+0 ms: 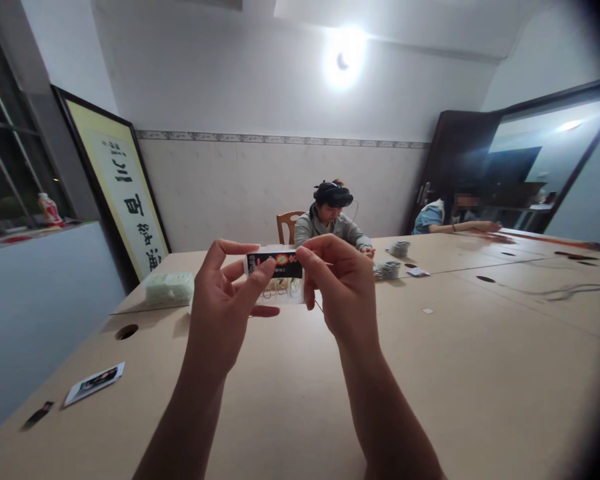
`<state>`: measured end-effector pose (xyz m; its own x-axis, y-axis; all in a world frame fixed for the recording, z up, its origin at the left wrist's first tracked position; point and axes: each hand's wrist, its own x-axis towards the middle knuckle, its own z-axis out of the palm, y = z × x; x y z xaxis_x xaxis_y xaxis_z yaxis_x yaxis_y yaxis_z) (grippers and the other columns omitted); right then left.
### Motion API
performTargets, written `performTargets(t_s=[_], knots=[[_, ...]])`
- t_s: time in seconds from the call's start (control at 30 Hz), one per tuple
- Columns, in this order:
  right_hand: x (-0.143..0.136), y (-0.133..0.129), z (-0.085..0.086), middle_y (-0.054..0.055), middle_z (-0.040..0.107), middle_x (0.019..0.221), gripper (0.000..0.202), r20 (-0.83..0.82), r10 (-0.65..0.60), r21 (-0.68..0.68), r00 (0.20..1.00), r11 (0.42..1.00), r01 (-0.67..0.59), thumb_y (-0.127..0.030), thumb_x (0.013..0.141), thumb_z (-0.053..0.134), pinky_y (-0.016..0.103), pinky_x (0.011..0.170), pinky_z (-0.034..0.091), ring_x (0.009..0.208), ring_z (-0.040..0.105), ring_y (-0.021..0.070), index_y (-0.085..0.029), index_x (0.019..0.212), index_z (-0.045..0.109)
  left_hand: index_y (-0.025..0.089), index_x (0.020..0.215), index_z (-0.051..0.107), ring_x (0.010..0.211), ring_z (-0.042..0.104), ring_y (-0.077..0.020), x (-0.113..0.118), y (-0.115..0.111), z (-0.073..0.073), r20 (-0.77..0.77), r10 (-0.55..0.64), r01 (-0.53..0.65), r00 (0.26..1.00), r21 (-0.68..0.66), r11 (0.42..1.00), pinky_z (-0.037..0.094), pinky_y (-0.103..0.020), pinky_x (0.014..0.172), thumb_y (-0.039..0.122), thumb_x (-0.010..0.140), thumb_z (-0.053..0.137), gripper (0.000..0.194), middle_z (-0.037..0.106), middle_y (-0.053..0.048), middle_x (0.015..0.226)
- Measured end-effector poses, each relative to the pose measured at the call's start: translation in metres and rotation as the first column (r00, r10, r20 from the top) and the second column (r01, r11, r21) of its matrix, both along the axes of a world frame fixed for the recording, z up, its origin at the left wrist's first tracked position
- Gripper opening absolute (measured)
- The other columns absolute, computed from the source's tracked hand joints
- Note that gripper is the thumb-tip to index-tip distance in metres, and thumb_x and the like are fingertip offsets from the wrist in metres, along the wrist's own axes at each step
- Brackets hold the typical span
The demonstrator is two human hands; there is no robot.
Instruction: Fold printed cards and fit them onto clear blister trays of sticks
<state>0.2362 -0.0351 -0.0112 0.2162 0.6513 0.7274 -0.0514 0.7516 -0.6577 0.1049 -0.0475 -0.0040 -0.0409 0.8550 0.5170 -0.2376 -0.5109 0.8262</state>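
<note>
Held up above the table is a small clear pack of fish hooks (286,288), with a black printed label along its upper part. My left hand (223,303) grips its left side, the thumb lying across the label. At the upper right corner, my right hand (344,283) pinches the pack between thumb and fingers. Several curved hooks show through the clear lower part. The fingers behind the pack are partly hidden.
A stack of pale clear packs (169,288) lies left on the table (290,413). A printed packet (94,385) lies nearer, beside a dark strip (39,415). Piles of small packets (387,269) lie before a co-worker (325,217). Another person (433,217) sits right, near cables (570,290).
</note>
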Motion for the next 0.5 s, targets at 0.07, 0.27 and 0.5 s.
performTargets(t_s=[0.07,0.27,0.5], knots=[[-0.0002,0.0023,-0.0003,-0.009,0.049,0.054,0.019,0.015,0.014,-0.007,1.0,1.0,-0.014,-0.032,0.085,0.071,0.016,0.032,0.036,0.037,0.046,0.0042,-0.02,0.075,0.062,0.022,0.094,0.053,0.06,0.071,-0.0176,-0.0002,0.0041,-0.0003,-0.004,0.009,-0.009,1.0,0.003,1.0,0.058,-0.022,0.04,0.042,0.073,0.083,0.042,0.074,0.0,0.078],[0.0028,0.0047,-0.0012,-0.01,0.051,0.056,0.016,0.077,0.073,-0.069,0.994,0.995,-0.068,-0.028,0.079,0.077,0.017,0.035,0.041,0.039,0.05,0.005,-0.02,0.086,0.065,0.021,0.095,0.055,0.061,0.071,-0.0171,-0.0054,0.0093,0.0008,0.024,0.012,-0.011,1.0,-0.015,1.0,0.059,-0.023,0.04,0.04,0.075,0.082,0.039,0.074,0.0,0.08],[0.0091,0.0076,-0.0016,-0.008,0.053,0.064,0.015,0.125,0.133,-0.078,0.983,0.989,-0.124,-0.027,0.081,0.075,0.018,0.04,0.047,0.045,0.053,0.0051,-0.02,0.093,0.067,0.021,0.096,0.056,0.061,0.071,-0.0165,-0.0084,0.0086,0.0014,0.028,0.008,-0.008,1.0,-0.022,1.0,0.059,-0.022,0.04,0.039,0.074,0.083,0.039,0.075,0.0,0.079]])
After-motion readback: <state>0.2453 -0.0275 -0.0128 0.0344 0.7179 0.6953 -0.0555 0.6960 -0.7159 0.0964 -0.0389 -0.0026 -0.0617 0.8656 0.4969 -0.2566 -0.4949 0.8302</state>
